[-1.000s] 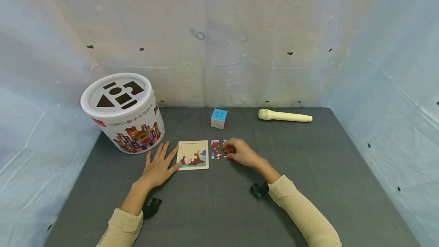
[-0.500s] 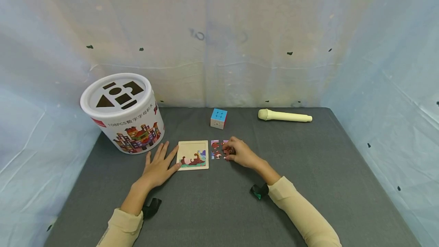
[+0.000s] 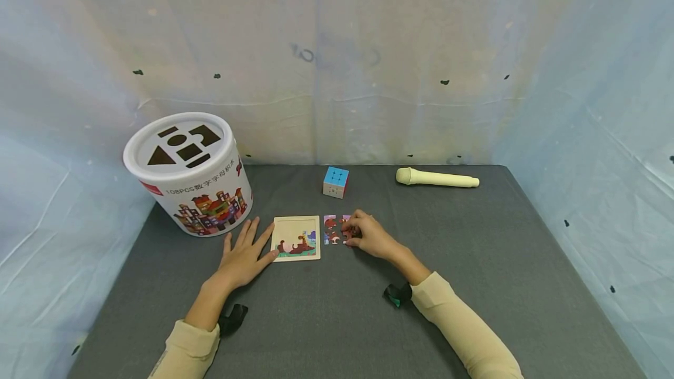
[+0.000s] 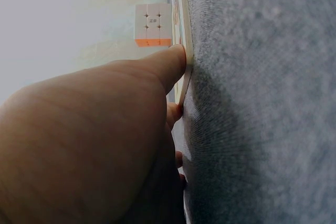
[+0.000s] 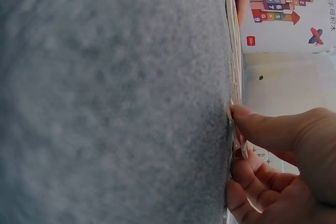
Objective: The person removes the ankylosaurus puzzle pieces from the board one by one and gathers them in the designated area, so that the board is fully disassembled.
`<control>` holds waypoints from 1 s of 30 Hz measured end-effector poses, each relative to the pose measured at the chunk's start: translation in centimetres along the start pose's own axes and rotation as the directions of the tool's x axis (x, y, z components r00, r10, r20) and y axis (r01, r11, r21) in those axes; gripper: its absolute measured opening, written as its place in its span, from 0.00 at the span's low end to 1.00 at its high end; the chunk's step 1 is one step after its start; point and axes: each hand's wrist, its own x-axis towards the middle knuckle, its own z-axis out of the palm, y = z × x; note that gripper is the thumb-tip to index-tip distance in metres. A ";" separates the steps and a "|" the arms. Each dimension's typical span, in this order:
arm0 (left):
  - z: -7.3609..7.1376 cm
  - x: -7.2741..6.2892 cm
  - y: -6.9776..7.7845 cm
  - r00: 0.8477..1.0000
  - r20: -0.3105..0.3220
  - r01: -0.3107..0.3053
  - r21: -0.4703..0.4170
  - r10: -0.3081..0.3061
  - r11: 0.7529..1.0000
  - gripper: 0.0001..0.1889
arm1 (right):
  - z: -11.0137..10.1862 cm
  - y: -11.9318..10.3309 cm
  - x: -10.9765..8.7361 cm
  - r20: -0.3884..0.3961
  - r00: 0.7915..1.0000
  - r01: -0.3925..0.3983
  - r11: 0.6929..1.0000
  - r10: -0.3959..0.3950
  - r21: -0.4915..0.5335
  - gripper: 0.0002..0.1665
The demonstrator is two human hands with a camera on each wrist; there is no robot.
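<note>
A square wooden puzzle board [image 3: 295, 224] lies flat on the table, its lower part filled with a coloured picture and its upper part bare wood. My left hand [image 3: 241, 261] rests spread beside it, index fingertip and thumb at its left edge. Just right of the board, several puzzle pieces [image 3: 330, 230] with dark red figures lie in two columns. My right hand [image 3: 375, 237] is over the right column, its fingers covering part of it. In the right wrist view, thumb and fingers pinch a thin puzzle piece [image 5: 241, 144], tilted close over the table.
A large white bucket [image 3: 210, 192] with shape holes in its lid stands at the back left. Behind the board sits a puzzle cube [image 3: 336, 182] with a blue top. A pale yellow toy microphone [image 3: 438, 178] lies near the table's back edge. Pale sheeting hangs around the table.
</note>
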 end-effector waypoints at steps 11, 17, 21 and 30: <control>0.2 0.1 -0.2 1.000 -0.003 0.001 0.002 -0.001 1.000 0.38 | 0.1 -0.3 -0.1 -0.016 1.000 -0.024 0.999 0.023 -0.038 0.14; 0.2 0.1 -0.3 1.000 0.000 0.002 0.000 -0.002 1.000 0.39 | 0.2 -0.3 -0.2 -0.023 1.000 -0.020 0.999 0.019 -0.050 0.14; 0.3 0.2 -0.4 1.000 -0.001 0.000 -0.002 0.000 1.000 0.39 | 0.4 -0.4 -0.1 -0.029 1.000 -0.012 0.997 0.010 -0.075 0.14; 0.2 0.1 -0.2 1.000 -0.001 0.001 -0.005 -0.001 1.000 0.39 | 0.5 -0.3 0.0 -0.045 0.999 -0.011 0.993 0.006 -0.115 0.14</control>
